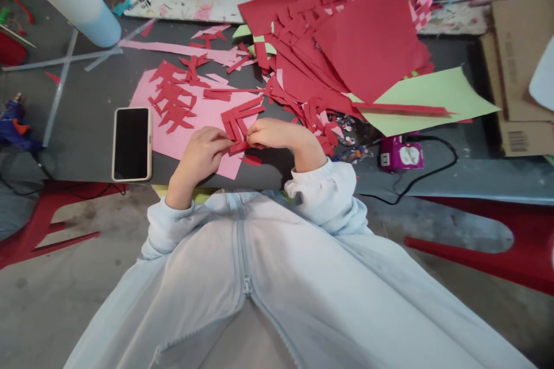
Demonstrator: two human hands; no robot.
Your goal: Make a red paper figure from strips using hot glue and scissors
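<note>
On the grey desk (89, 89) lies a pink sheet (168, 143); over its right side, the left hand (202, 153) and right hand (274, 134) both have fingers drawn together, pinching folded red paper strips (237, 112) (how firmly, I cannot tell) between them, near a small red scrap (251, 159).

I wear the one camera on my head, up above the near side of the table (89, 144). It looks forward and down. It is close to my left hand (202, 153) and right hand (272, 134) at the table, but sees wide, with my jacket (298, 259) and floor (56, 300) on the table's near side.
</note>
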